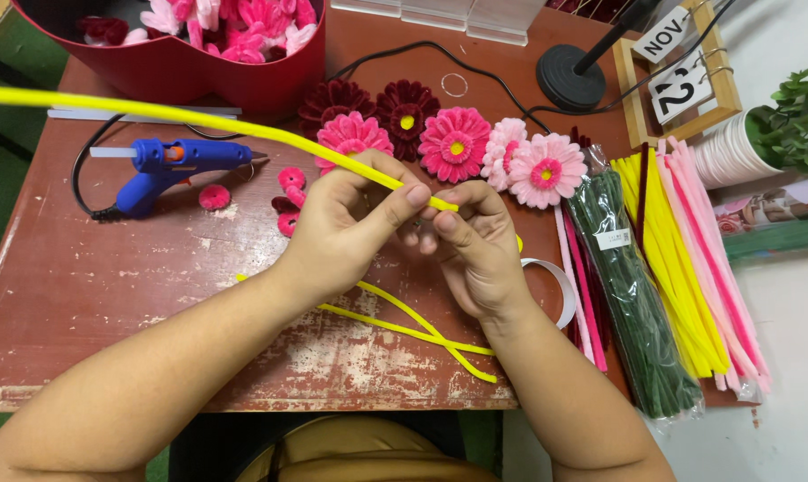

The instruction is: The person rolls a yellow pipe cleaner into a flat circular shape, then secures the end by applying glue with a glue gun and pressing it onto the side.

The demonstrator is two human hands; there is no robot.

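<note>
While the long yellow pipe cleaner (pixel 199 119) stretches away to the far left, both hands meet over the middle of the worn red table (pixel 83 295). The left hand (pixel 341 228) pinches the stem between thumb and forefinger close to its right end, and the right hand (pixel 475 250) closes its fingertips on that very tip. It looks light, fuzzy and easily bent, so a grip near the working end seems best. Finished pink flowers (pixel 458 145) lie just beyond; a blue glue gun (pixel 167 165) rests at left.
</note>
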